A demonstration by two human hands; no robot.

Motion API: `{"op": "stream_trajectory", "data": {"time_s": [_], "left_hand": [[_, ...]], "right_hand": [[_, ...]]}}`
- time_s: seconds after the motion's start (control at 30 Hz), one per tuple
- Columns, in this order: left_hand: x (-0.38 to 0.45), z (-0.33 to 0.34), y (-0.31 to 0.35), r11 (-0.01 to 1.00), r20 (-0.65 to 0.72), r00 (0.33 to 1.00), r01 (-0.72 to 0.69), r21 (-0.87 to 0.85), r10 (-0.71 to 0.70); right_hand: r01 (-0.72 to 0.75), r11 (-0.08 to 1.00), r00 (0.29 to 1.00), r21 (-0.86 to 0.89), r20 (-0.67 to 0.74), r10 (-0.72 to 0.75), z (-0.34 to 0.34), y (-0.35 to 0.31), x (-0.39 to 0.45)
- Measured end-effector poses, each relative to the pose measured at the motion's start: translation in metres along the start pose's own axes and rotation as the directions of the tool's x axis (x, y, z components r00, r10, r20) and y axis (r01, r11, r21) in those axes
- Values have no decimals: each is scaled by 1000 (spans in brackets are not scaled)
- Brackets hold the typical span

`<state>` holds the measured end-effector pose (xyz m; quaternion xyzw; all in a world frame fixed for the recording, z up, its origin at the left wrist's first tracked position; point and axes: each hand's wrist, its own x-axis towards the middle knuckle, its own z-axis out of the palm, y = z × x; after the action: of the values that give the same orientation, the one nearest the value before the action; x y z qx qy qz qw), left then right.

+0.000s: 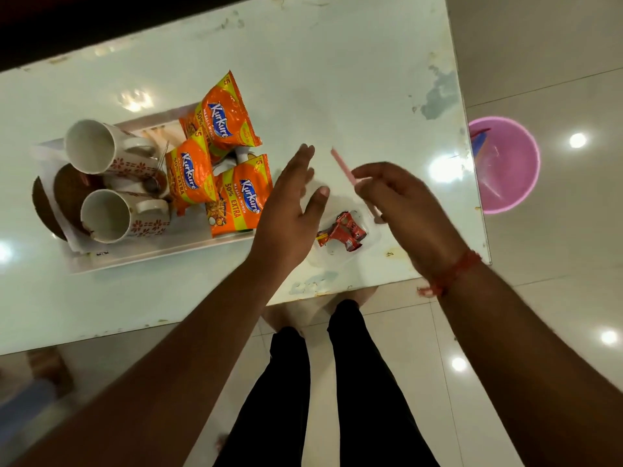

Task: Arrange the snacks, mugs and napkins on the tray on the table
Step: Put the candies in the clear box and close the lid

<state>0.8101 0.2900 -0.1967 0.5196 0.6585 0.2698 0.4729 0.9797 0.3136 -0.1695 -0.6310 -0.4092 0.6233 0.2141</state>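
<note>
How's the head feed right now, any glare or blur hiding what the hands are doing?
Head view: ceiling-light glare spots the table and floor, none over the tray; the right hand and its pink strip are motion-blurred; the left hand is sharper; wide-angle bending tilts the table edges.

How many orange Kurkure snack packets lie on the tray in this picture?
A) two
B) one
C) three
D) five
C: three orange packets show on the tray, one at the far end, one in the middle and one nearest the left hand.
</note>
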Motion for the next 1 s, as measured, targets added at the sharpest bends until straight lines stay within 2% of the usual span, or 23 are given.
{"op": "stream_trajectory", "data": {"time_s": [0.03, 0.13, 0.17, 0.23, 0.27, 0.37, 0.53, 0.8, 1.0], "left_hand": [[-4, 0, 2, 997, -2, 999, 37, -73, -37], [-17, -1, -1, 992, -94, 989, 105, -74, -112], [-20, -2, -2, 989, -134, 981, 131, -65, -138], [-27, -3, -6, 979, -181, 963, 188, -72, -198], [-30, -3, -7, 972, -185, 955, 220, -76, -231], [-42, 4, -12, 952, -173, 937, 298, -66, -305], [-51, 18, -22, 910, -215, 885, 399, -108, -413], [-44, 30, -39, 884, -254, 849, 462, -70, -464], [-41, 34, -45, 900, -224, 878, 435, 5, -423]], "right_hand": [[-35, 998, 997, 52, 73, 31, 2, 1, -8], [-144, 977, 969, 154, 224, 108, 5, 9, -21], [-183, 966, 966, 184, 215, 142, 5, 12, -23], [-208, 960, 976, 185, 103, 192, 4, 20, -25], [-176, 976, 984, 125, 24, 175, 4, 24, -25], [-17, 990, 989, -143, -148, -5, 6, 39, -24], [78, 886, 956, -456, -219, -197, 12, 58, -19], [114, 779, 925, -617, -219, -309, 25, 76, -6], [145, 762, 917, -631, -204, -344, 21, 88, 5]]}}
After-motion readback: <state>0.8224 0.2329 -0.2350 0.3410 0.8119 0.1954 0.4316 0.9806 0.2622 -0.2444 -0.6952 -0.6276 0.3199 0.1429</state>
